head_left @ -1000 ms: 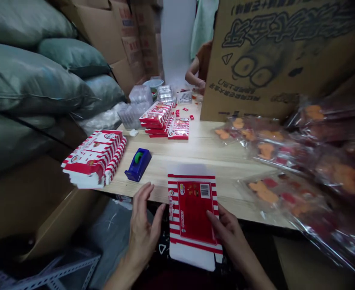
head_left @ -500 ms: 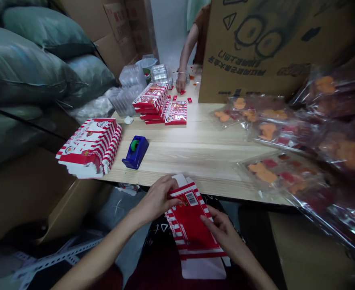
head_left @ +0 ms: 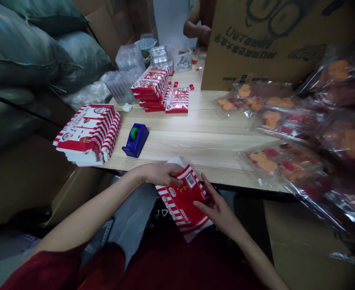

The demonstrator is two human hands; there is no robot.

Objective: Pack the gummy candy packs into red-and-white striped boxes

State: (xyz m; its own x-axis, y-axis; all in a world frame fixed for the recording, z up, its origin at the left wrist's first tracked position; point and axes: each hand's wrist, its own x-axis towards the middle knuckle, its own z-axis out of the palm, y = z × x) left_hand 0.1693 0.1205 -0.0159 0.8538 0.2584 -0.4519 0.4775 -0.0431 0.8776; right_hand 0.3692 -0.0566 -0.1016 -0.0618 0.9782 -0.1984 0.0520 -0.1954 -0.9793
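A flat red-and-white striped cardboard box (head_left: 188, 203) with a barcode is tilted over my lap, close to the table's front edge. My left hand (head_left: 162, 174) is closed on its upper left part, thumb on the printed face and the other fingers partly hidden. At the right edge, my right hand (head_left: 215, 203) holds it with the thumb across the red face and the index finger stretched up beside it. A pale end flap (head_left: 176, 162) sticks out at the top. Nearest on the table is a blue tape dispenser (head_left: 137, 141) with a green core.
A stack of flat striped boxes (head_left: 88, 133) lies at left; filled boxes (head_left: 151, 86) stand farther back by clear plastic trays (head_left: 129, 60). Bagged candy packs (head_left: 265, 159) cover the right side before a large carton (head_left: 256, 48). A co-worker's arm (head_left: 194, 26) shows behind.
The box has moved up and turned in my hands; its lower white flap no longer shows. My right hand's index finger has stretched upward. The co-worker's hand has drawn back from the small red packets.
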